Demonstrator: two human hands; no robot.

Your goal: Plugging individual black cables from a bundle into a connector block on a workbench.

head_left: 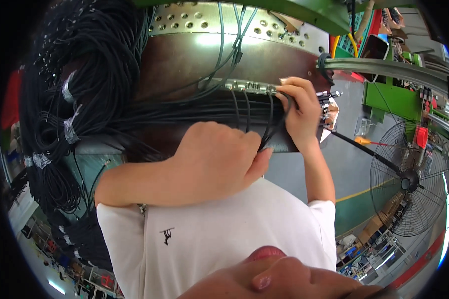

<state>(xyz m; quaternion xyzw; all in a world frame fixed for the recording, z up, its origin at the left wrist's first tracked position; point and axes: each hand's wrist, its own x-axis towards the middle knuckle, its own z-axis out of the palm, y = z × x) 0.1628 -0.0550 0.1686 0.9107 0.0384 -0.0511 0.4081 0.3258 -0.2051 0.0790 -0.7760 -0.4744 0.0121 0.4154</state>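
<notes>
My left hand (209, 157) is closed in front of my chest, with several thin black cables (248, 114) running up out of its grip. They reach a narrow metal fixture (254, 87) with slots along it, and some of their ends sit in it. At the fixture's right end, my right hand (303, 112) pinches the end of one black cable with thumb and fingertips. The very tip is hidden by the fingers. Behind the hands, a bundle of long black cables (184, 112) lies across the dark bench (179, 57).
Thick coils of black cable (105, 60), tied with silvery wrap, hang at the left. Along the bench's back stands a perforated metal plate (184, 22). A metal rail (384, 65) juts out at the right, and a large black fan (409, 179) stands beyond it.
</notes>
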